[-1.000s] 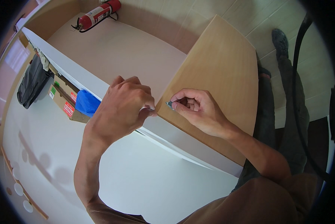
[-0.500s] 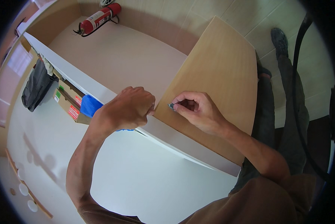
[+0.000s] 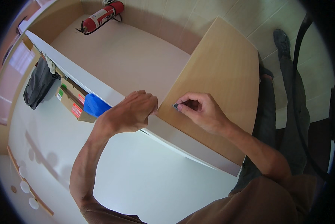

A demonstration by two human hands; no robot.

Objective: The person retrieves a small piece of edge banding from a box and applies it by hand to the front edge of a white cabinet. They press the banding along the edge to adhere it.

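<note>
My left hand (image 3: 132, 111) is closed, its back turned up, over the white edge strip by the near-left corner of a light wood board (image 3: 216, 78). Whatever its curled fingers hold, if anything, is hidden from view. My right hand (image 3: 203, 112) hovers over the board with thumb and forefinger pinched together. Between those fingertips sits a small grey metallic piece (image 3: 175, 106), too small to tell its kind. The piece is just to the right of my left fist, with a gap between them.
A red fire extinguisher (image 3: 102, 16) lies at the far left. Along the white ledge (image 3: 72, 72) are a cardboard box (image 3: 72, 99), a blue plastic item (image 3: 95, 105) and a black bag (image 3: 38, 84). Another person's legs (image 3: 292, 86) show at the right.
The whole view has shifted slightly. My left hand has moved a little to the right and nearer me. The right hand keeps its pinch on the small piece.
</note>
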